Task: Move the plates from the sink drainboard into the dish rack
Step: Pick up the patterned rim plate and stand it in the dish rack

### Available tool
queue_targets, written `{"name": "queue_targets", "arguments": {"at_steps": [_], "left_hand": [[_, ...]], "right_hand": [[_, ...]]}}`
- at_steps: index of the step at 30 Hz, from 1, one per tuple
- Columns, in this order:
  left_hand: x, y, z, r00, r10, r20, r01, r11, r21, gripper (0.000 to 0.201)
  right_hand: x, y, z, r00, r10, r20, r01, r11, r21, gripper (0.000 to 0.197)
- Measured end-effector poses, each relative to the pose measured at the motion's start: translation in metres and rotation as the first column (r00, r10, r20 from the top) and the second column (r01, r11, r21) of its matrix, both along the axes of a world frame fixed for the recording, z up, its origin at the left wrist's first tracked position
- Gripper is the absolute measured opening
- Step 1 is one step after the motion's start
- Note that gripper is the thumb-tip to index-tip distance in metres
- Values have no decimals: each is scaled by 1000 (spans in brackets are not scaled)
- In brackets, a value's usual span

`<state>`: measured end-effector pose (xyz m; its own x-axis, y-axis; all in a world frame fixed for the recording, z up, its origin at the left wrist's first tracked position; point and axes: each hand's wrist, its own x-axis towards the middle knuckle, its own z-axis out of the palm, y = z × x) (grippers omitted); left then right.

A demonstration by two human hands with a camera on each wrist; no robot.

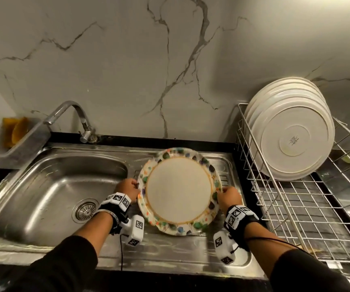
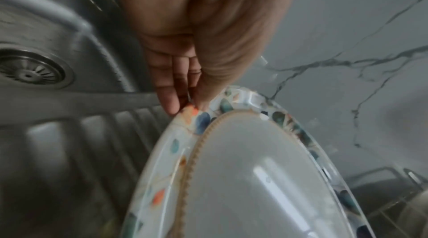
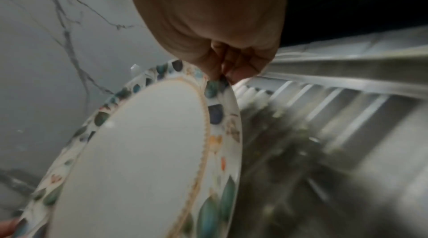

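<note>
A round plate with a white centre and a rim of coloured leaf shapes hangs tilted over the ribbed drainboard of the steel sink. My left hand pinches its left rim, thumb on top, fingers under the edge of the plate. My right hand pinches the right rim of the plate, thumb and fingers meeting at the edge. The wire dish rack stands to the right with several white plates upright at its far end.
The sink basin with its drain lies to the left, the tap behind it. A marble wall rises at the back. The near part of the rack holds no dishes. Yellow cloth sits on a ledge at the far left.
</note>
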<state>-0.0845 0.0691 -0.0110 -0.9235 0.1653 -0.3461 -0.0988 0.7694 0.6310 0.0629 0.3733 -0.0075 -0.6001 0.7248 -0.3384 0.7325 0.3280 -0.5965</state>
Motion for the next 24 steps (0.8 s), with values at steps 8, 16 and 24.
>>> {"name": "queue_targets", "arguments": {"at_steps": [8,16,24], "left_hand": [[-35,-1,91,906,273,-323,-148,921,361,22],[-38,-20,91,856,330,-398,-172,907,384,14],[-34,-10,87,907,273,-321,-150,921,359,18]], "right_hand": [[-41,-21,84,849,-136,-511,172,985,24,9],[-41,-16,107,866,-7,-499,87,987,138,14],[-36,-13,102,866,-27,-500,68,996,64,24]]}}
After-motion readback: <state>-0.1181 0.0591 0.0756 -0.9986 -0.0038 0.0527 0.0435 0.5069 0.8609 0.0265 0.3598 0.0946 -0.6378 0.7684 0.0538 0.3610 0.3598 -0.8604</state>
